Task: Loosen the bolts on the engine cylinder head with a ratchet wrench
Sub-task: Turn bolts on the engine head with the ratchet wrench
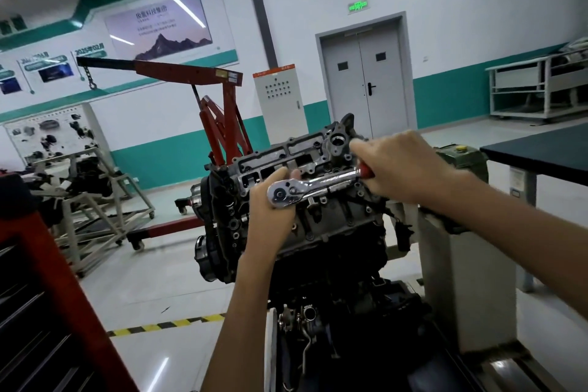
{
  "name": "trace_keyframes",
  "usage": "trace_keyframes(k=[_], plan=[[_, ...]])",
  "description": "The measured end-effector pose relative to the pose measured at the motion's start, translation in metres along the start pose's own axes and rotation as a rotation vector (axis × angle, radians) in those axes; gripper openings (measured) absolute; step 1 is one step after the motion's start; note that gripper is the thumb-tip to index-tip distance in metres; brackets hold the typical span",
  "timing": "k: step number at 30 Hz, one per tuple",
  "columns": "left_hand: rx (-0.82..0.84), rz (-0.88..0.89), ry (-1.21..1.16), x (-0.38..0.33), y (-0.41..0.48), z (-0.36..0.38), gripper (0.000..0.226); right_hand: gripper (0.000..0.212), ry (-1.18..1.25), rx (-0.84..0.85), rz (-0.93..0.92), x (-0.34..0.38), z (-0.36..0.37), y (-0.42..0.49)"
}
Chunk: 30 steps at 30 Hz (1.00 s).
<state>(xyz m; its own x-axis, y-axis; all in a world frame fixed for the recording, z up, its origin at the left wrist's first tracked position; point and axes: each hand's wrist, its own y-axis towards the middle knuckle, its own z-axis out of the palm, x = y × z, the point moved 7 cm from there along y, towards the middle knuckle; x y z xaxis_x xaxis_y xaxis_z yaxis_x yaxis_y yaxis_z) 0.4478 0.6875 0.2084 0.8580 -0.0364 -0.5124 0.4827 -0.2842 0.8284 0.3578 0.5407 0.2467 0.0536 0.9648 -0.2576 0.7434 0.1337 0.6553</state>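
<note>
A grey engine cylinder head (302, 153) sits on top of a dark engine held on a stand, tilted toward me. A chrome ratchet wrench (313, 186) with a red grip lies across the head's near edge. My left hand (273, 200) cups the round ratchet end from below and behind, fingers wrapped over the head's edge. My right hand (401, 165) is closed around the red handle at the wrench's right end. Small bolts (323, 199) dot the head's flange. The socket under the ratchet end is hidden by my left hand.
A red engine hoist (219, 111) stands behind the engine on the left. A red tool cabinet (41, 296) fills the lower left. A dark-topped table (541, 153) is at right, a white stand post (458, 280) beside the engine, and a second engine frame (95, 200) sits at far left.
</note>
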Motion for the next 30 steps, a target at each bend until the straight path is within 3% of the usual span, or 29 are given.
trace_keyframes(k=[4, 9, 12, 17, 20, 22, 26, 30], plan=[[-0.336, -0.065, -0.141, 0.005, -0.008, -0.003, 0.041, 0.018, 0.180, 0.039, 0.218, 0.051, 0.039, -0.053], [-0.437, -0.033, -0.179, -0.001, -0.003, 0.012, 0.040, 0.008, 0.879, 0.111, 0.368, 0.120, 0.081, -0.081], [-0.323, -0.048, -0.163, 0.009, -0.001, 0.007, 0.041, 0.012, 0.786, 0.102, 0.300, 0.106, 0.075, -0.077], [-0.132, 0.016, -0.035, 0.007, 0.000, -0.004, 0.042, 0.011, 0.206, 0.108, 0.019, 0.038, 0.037, -0.038], [-0.039, 0.060, 0.041, 0.002, 0.002, -0.004, 0.042, 0.016, 0.037, 0.000, -0.040, 0.003, 0.005, -0.002], [-0.042, 0.054, 0.041, 0.001, 0.001, -0.003, 0.042, 0.017, 0.026, -0.042, -0.023, -0.003, -0.004, 0.007], [-0.241, -0.020, -0.073, 0.005, -0.007, -0.009, 0.042, 0.018, 0.118, 0.041, 0.112, 0.023, 0.024, -0.027], [-0.409, -0.027, -0.168, 0.002, -0.009, -0.003, 0.041, 0.021, 0.493, 0.102, 0.293, 0.088, 0.063, -0.072]])
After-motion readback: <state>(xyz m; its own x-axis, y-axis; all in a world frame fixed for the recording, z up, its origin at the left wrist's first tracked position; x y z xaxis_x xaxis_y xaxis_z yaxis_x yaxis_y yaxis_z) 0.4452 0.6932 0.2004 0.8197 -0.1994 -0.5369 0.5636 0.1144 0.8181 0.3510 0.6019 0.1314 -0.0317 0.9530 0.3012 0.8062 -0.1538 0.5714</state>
